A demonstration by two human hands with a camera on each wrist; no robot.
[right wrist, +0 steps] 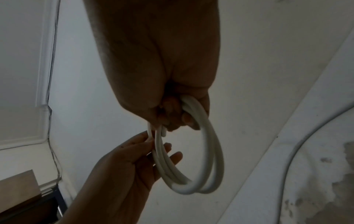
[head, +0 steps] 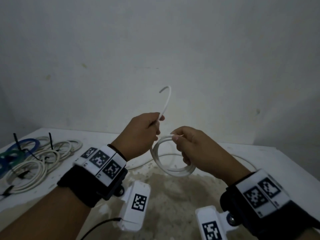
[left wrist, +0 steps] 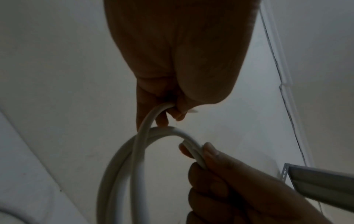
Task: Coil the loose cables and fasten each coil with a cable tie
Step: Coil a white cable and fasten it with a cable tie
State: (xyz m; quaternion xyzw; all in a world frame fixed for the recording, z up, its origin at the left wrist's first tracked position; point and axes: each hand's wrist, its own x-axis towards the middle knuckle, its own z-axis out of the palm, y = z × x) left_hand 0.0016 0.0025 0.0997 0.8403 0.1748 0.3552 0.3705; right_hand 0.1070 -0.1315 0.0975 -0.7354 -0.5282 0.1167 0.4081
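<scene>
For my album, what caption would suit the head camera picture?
Right hand holds a white cable coil while left hand grips its free end; tied coils lie aside.

We have open air above the table (head: 259, 153) in front of the wall (head: 173, 40), and both hands work there, lifted off the surface. Our left hand (head: 140, 134) and right hand (head: 195, 148) sit close together, with the white coil (head: 173, 163) hanging between and below them, so little room is left between the palms. The cable's free end (head: 167, 99) curves up above the left hand. A loose white run (head: 242, 159) trails across the table under and behind the right wrist. The left side is crowded by tied cable bundles (head: 34, 158) with black ties (head: 51, 141) sticking up. The stained table middle nearest us lies bare
</scene>
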